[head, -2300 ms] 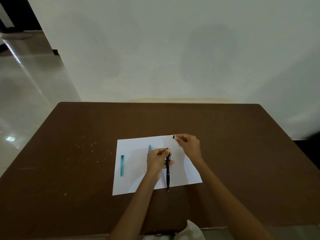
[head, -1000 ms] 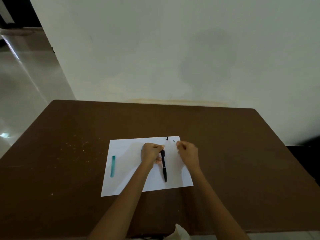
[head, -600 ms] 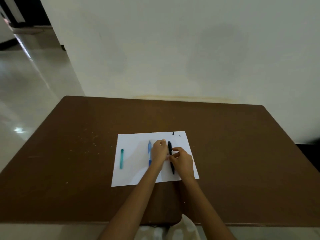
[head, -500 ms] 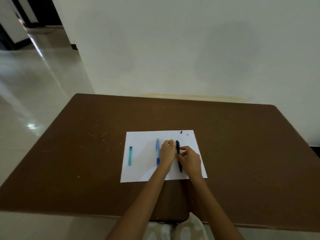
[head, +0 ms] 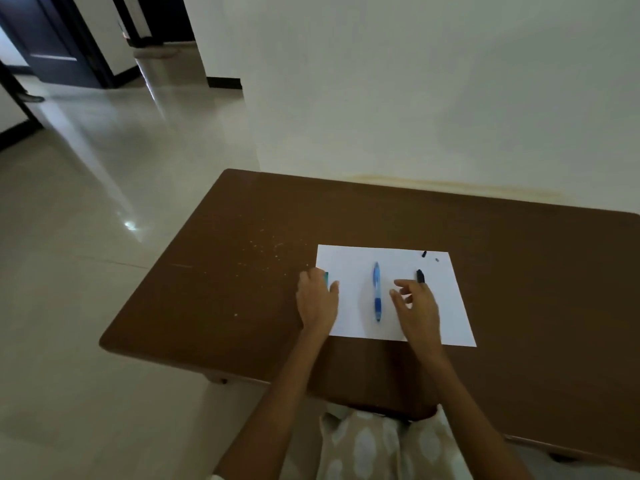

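Black pen [head: 420, 276]: head view. It lies on a white sheet of paper [head: 349, 268] on the brown tabletop [head: 242, 289]. Only its far end shows; the rest is hidden under the right grip [head: 417, 308].

Right grip: fingers loosely spread and apart, over the pen, clamped on nothing that can be seen.

Left grip [head: 317, 301]: lies flat at the sheet's left edge with fingers nearly straight. It covers a teal piece [head: 326, 277], of which only a sliver shows by the thumb. Whether it presses on the piece cannot be told.

Blue pen [head: 376, 292]: lies free between the two grips, touching neither.

Small black part [head: 424, 253] and grey bit [head: 437, 260]: loose near the sheet's far right corner, close to the sheet's edge.

Hazards, as judged:
- The left grip sits on the sheet's edge, so a pull there could drag the paper. That would probably roll both pens and flick the two loose parts onto the dark tabletop, where the black one would be hard to find.
- A careless closing of the right fingers could nudge the round black pen away rather than catch it.
- The teal piece could slide out from under the flat fingers.
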